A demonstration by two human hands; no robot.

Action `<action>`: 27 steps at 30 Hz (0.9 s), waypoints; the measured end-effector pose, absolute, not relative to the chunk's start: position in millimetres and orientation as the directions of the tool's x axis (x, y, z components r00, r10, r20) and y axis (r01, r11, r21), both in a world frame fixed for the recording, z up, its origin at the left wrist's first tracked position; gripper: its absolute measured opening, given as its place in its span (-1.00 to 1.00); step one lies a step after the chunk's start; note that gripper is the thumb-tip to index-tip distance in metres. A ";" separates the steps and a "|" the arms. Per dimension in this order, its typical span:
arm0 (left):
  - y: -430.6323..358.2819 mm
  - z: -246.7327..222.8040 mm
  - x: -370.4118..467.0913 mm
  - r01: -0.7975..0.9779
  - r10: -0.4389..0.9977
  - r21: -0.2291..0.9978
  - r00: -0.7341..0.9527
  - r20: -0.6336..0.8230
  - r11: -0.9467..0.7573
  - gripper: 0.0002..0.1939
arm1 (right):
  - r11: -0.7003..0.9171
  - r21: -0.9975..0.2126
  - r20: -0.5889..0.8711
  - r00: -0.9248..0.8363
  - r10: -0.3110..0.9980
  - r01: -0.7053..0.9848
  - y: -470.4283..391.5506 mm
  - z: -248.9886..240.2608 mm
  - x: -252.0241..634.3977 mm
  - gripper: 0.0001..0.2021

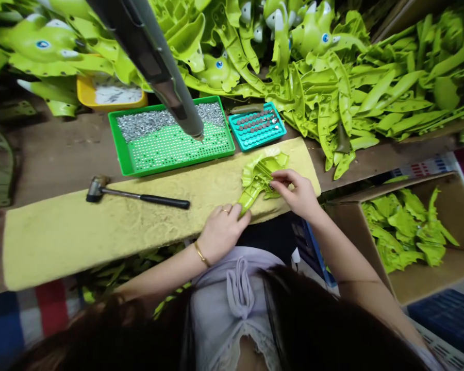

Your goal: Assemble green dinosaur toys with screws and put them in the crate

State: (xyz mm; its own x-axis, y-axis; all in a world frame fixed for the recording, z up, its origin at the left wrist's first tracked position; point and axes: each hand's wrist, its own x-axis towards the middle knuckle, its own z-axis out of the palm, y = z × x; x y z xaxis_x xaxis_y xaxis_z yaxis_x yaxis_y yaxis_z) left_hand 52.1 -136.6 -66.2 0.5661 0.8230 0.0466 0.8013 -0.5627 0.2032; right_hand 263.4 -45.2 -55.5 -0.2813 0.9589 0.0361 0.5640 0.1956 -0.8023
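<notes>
A lime-green plastic shell [258, 178] lies on the yellow mat [58, 232], its ribbed inner side facing up. My left hand [223, 231] is closed on the narrow lower end of the shell. The fingers of my right hand [296, 191] are pinched together at the shell's right side; whatever is between the fingertips is too small to make out. Left of my hands, a hammer [143, 197] with a black handle rests on the mat. Behind the mat stand a green tray [172, 164] of small metal pieces and a teal tray [257, 135] holding round discs.
A powered screwdriver-like tool [166, 77] hangs over the green tray. Heaped lime-green parts [332, 77] cover the back and right. A yellow container [112, 105] stands at the back left. To the right is a cardboard box [456, 221] with green pieces in it.
</notes>
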 end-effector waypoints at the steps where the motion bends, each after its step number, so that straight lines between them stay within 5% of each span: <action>1: -133.5 -66.2 39.8 0.798 0.819 0.185 0.563 0.109 -0.574 -0.70 | 0.146 -0.834 0.008 -0.254 0.967 0.533 -43.8 -58.4 260.7 -0.82; 5: -135.4 -78.1 -15.3 0.915 0.914 0.208 0.280 0.292 -0.347 -0.75 | 0.059 -0.889 -0.039 -0.203 0.978 0.454 -42.0 -66.0 250.2 -0.80; 8: -148.4 -94.3 -63.7 0.936 0.961 0.299 0.110 0.255 -0.187 -0.78 | 0.017 -0.906 -0.060 -0.168 0.984 0.424 -42.3 -68.3 246.2 -0.77; 12: -165.4 -95.2 -125.7 0.914 0.976 0.374 0.083 0.203 -0.156 -0.88 | 0.050 -0.852 -0.034 -0.151 0.988 0.521 -44.7 -65.3 247.4 -0.78; 18: -136.3 -65.6 -181.0 0.966 0.967 0.255 -0.102 0.233 0.040 -0.83 | 0.202 -0.724 -0.040 -0.333 0.942 0.659 -39.1 -58.4 259.1 -0.67; 24: -60.3 -62.3 -251.7 0.731 0.694 0.105 -0.676 0.250 0.674 -0.55 | 0.219 -0.719 -0.010 -0.325 0.946 0.659 -42.4 -52.0 255.6 -0.75; 27: -50.8 -58.9 -286.4 0.570 0.553 0.107 -0.819 0.154 0.814 -0.27 | 0.044 -0.753 -0.055 -0.129 0.990 0.656 -46.7 -47.1 245.7 -0.83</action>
State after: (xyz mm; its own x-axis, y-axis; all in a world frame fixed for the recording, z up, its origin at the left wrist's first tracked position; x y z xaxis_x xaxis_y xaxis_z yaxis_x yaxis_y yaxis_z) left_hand -286.4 -50.8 -58.9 -0.8187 0.5533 0.1536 0.5704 0.8144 0.1065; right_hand 245.7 -46.7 -47.1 -0.1287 0.9902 -0.0549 0.6561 0.0435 -0.7535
